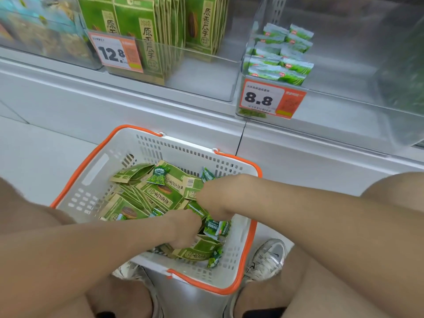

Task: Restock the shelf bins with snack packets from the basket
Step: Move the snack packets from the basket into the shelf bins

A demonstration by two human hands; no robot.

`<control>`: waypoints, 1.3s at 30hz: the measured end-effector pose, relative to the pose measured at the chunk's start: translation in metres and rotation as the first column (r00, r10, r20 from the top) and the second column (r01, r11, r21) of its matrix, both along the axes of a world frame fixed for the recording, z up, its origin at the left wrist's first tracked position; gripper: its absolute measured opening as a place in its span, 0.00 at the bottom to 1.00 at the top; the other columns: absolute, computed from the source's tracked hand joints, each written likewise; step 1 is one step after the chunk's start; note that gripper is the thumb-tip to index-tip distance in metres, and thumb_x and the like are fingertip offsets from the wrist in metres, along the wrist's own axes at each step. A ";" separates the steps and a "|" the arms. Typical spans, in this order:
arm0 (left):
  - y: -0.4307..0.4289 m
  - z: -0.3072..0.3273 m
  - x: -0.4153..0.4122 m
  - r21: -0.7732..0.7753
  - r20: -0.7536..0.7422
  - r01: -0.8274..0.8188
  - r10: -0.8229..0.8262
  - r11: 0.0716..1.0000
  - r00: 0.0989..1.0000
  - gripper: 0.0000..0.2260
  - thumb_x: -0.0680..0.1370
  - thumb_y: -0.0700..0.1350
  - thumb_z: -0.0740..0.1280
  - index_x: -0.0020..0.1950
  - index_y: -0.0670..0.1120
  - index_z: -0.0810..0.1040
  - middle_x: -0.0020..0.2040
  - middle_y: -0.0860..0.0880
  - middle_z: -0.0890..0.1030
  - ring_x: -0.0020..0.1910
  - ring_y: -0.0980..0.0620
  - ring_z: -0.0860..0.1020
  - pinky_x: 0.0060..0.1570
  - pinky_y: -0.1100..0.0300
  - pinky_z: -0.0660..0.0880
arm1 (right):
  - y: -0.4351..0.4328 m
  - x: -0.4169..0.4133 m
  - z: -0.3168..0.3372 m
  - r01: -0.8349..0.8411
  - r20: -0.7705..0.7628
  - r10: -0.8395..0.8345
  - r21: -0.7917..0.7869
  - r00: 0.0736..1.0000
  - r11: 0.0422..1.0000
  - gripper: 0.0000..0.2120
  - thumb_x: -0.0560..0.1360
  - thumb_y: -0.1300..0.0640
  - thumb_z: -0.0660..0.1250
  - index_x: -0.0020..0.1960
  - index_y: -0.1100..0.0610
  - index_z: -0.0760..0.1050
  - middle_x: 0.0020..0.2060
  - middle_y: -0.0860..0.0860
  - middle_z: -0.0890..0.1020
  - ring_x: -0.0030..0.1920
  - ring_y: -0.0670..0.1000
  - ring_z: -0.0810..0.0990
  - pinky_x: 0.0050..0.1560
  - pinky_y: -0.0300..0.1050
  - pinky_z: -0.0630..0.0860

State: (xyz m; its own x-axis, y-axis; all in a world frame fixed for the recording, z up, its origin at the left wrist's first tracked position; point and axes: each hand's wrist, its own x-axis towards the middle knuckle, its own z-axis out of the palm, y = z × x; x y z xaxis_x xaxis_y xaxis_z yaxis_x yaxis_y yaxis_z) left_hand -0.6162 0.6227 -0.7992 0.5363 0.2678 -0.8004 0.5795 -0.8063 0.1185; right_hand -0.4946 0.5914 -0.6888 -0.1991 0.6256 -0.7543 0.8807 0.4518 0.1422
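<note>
1. Fingers (177, 242) on both hands are curled down into the pile, so I honestly can't tell what they're pinching, if anything.
2. My left hand (183, 227) and right hand (213, 198) are knuckle to knuckle over the near right part of the basket (160, 154).
3. Two kinds of stock are jumbled in the basket: small green packets (216, 227), mostly under my hands, and flat paper bags (160, 191) across the middle and far side.
4. Both look light. The small ones look glossy and puffy, so probably slippery and crinkly. I'd pinch them by the sealed edge or scoop a few at once, no squeezing.
5. The bags look stiffer but would likely crease. I'd grip them flat across the body, a few stacked.
6. The small-packet bin (282, 53) sits above the basket's far right corner, and the bag bin (149, 31) is above its far left side.
</note>
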 end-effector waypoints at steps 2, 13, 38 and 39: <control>0.005 0.012 0.005 -0.051 0.066 -0.058 0.062 0.997 0.996 0.11 0.80 0.41 0.59 0.48 0.39 0.80 0.47 0.40 0.82 0.45 0.42 0.81 0.48 0.47 0.82 | 0.003 0.005 0.001 0.049 -0.036 -0.048 0.018 0.998 0.999 0.15 0.81 0.65 0.62 0.38 0.56 0.65 0.37 0.51 0.72 0.34 0.49 0.70 0.32 0.43 0.73; 0.080 0.123 0.016 -0.300 0.561 -0.595 0.642 0.746 0.522 0.08 0.85 0.39 0.57 0.53 0.43 0.75 0.51 0.39 0.79 0.44 0.40 0.84 0.36 0.46 0.84 | 0.023 0.034 0.055 0.375 -0.281 -0.332 0.115 0.900 0.920 0.49 0.72 0.54 0.77 0.75 0.53 0.41 0.47 0.57 0.77 0.41 0.58 0.81 0.38 0.53 0.79; 0.107 0.209 -0.004 -0.778 0.585 -0.237 0.808 0.582 0.065 0.21 0.81 0.57 0.64 0.61 0.42 0.81 0.51 0.41 0.87 0.50 0.40 0.87 0.46 0.53 0.82 | 0.042 0.067 0.134 0.985 -0.978 0.206 0.052 0.017 0.166 0.22 0.74 0.49 0.78 0.64 0.48 0.73 0.45 0.49 0.86 0.42 0.49 0.88 0.45 0.57 0.85; 0.102 0.212 0.000 -0.816 0.550 -0.210 0.835 0.539 0.010 0.20 0.81 0.57 0.64 0.61 0.42 0.80 0.51 0.40 0.87 0.50 0.40 0.87 0.44 0.55 0.82 | 0.043 0.065 0.135 0.981 -0.976 0.209 -0.019 -0.060 0.193 0.18 0.76 0.50 0.77 0.62 0.52 0.76 0.44 0.51 0.87 0.43 0.51 0.88 0.45 0.59 0.85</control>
State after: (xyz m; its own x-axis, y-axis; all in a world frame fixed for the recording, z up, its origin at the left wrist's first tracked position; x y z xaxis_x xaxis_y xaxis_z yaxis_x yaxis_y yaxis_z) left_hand -0.6162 0.7243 -0.5871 0.7318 0.6781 -0.0680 0.0589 0.0364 0.9976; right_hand -0.4291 0.6345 -0.5539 0.4860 0.8024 0.3464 0.4169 0.1355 -0.8988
